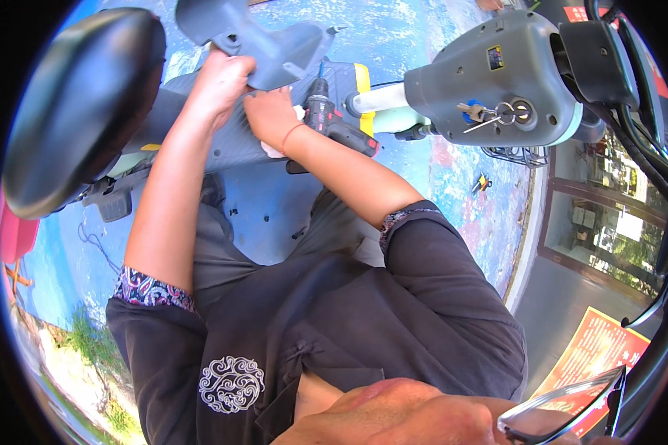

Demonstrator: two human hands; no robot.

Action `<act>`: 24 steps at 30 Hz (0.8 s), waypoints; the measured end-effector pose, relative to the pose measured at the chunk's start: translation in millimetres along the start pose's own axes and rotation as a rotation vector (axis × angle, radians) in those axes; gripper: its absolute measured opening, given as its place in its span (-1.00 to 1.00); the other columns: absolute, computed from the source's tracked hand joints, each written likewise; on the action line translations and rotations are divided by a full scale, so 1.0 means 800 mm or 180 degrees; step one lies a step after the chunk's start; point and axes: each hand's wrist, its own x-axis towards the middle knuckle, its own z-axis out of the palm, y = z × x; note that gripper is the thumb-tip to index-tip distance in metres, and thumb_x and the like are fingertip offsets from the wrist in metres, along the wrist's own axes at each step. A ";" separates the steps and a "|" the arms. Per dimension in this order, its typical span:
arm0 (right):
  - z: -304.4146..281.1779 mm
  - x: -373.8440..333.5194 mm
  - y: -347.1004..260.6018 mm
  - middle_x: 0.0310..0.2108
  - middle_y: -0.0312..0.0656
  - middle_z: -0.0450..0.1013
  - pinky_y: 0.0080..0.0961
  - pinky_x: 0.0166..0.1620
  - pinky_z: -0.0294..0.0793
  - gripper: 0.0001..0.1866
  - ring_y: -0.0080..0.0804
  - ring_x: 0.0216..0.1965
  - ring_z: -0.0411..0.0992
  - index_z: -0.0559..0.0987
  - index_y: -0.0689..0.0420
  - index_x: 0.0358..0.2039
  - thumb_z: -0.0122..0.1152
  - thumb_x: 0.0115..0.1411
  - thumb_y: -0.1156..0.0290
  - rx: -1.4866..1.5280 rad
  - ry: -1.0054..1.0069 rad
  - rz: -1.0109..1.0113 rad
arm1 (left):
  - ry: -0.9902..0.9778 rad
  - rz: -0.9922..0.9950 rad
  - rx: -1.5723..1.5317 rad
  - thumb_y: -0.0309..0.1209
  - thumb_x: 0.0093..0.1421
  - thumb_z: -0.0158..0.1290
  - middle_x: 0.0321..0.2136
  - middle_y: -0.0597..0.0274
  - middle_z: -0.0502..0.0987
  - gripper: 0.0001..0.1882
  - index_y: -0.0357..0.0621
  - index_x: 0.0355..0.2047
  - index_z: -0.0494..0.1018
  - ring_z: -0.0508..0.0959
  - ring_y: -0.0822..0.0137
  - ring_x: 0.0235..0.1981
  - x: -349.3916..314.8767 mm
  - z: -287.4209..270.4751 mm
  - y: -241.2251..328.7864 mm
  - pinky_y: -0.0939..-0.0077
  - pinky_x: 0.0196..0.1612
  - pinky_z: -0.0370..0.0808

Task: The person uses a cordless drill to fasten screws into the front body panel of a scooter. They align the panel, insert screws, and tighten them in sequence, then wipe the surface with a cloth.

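My left hand (226, 83) grips the lower edge of a grey moulded plastic panel (274, 53), holding it tilted above the scooter's dark footboard (341, 78). Just to the right, my right hand (273, 117) is closed and low over the footboard, close under the panel. Crumpled white material, like cloth or tissue (272, 151), shows at both sides of this hand; its fingertips are partly hidden. Beside it, a black and red cordless drill (321, 111) with a bit lies on the footboard, its battery end near my right wrist.
The black scooter seat (85, 111) rises at left. At right stands the grey front column (490, 81) with keys (479, 113) in its lock. A small yellow and black object (482, 182) lies on the blue painted floor (445, 215). Black handlebar parts curve along the right edge.
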 end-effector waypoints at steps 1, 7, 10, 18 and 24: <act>-0.007 -0.004 0.002 -0.20 -0.15 0.65 0.00 0.10 0.30 -0.86 -0.06 -0.07 0.53 0.72 0.03 -0.31 0.22 0.17 0.37 0.0167 0.0175 -0.0103 | -0.0003 0.0078 -0.0056 -0.59 0.18 0.01 0.00 0.12 0.53 -0.53 -0.24 0.14 0.37 0.60 0.18 0.02 -0.003 0.003 0.004 0.16 0.07 0.60; -0.049 -0.034 0.007 -0.26 -0.25 0.55 -0.15 -0.04 0.39 -0.86 -0.12 -0.14 0.49 0.65 0.08 -0.31 0.40 0.08 0.45 0.1444 0.1711 -0.0220 | -0.0292 0.0185 -0.0242 -0.54 0.17 0.06 0.18 0.09 0.39 -0.22 -0.10 0.41 0.07 0.55 0.16 0.08 -0.003 0.022 0.018 0.07 0.10 0.64; -0.079 -0.085 0.004 -0.29 -0.25 0.52 -0.40 -0.26 0.48 -0.82 -0.32 -0.30 0.52 0.60 0.13 -0.24 0.39 0.14 0.56 0.2377 0.1490 0.0223 | -0.0430 0.0086 -0.0274 -0.52 0.16 0.05 0.11 0.13 0.42 -0.19 -0.04 0.43 0.05 0.54 0.23 0.03 -0.004 0.037 0.026 0.04 0.09 0.64; -0.191 -0.230 0.029 -0.30 -0.28 0.56 -0.67 -0.40 0.47 -0.77 -0.63 -0.40 0.50 0.51 0.17 -0.14 0.35 0.25 0.66 0.4773 0.1321 0.2228 | -0.0844 -0.0343 -0.0169 -0.45 0.17 -0.06 0.11 0.00 0.42 0.00 0.04 0.57 -0.27 0.53 0.17 0.03 -0.016 0.137 -0.002 0.22 -0.01 0.56; -0.295 -0.249 0.022 -0.14 -0.09 0.63 -0.65 -0.29 0.54 -0.83 -0.59 -0.32 0.52 0.57 0.22 -0.15 0.29 0.26 0.70 0.4690 0.1211 0.1682 | -0.0915 0.0160 0.0261 -0.41 0.21 -0.08 0.32 -0.41 0.28 -0.06 -0.30 0.54 -0.25 0.35 -0.12 0.36 -0.024 0.172 -0.051 0.30 0.40 0.23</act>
